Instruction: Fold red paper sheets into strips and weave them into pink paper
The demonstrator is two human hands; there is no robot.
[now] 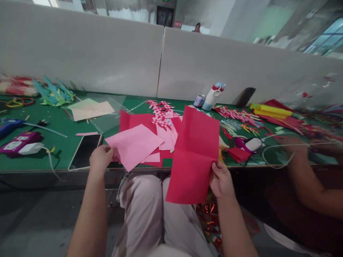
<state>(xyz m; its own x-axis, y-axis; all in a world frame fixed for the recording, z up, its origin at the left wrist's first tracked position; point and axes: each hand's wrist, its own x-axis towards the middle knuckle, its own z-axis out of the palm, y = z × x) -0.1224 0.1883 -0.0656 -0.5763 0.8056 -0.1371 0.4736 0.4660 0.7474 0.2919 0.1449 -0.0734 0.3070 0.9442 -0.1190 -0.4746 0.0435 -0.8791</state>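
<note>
2 legs (143, 210) below; L grip (101, 158) pinches 1 pink sht (135, 145), R grip (221, 179) 1 red sht (195, 157).

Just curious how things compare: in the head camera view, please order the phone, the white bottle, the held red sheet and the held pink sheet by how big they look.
1. Held red sheet
2. Held pink sheet
3. Phone
4. White bottle, also farthest away

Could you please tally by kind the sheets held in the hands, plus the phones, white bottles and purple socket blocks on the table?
Pink sheet, left hand: 1
Red sheet, right hand: 1
Phone: 1
White bottle: 1
Purple socket blocks: 2
Total: 6
</note>
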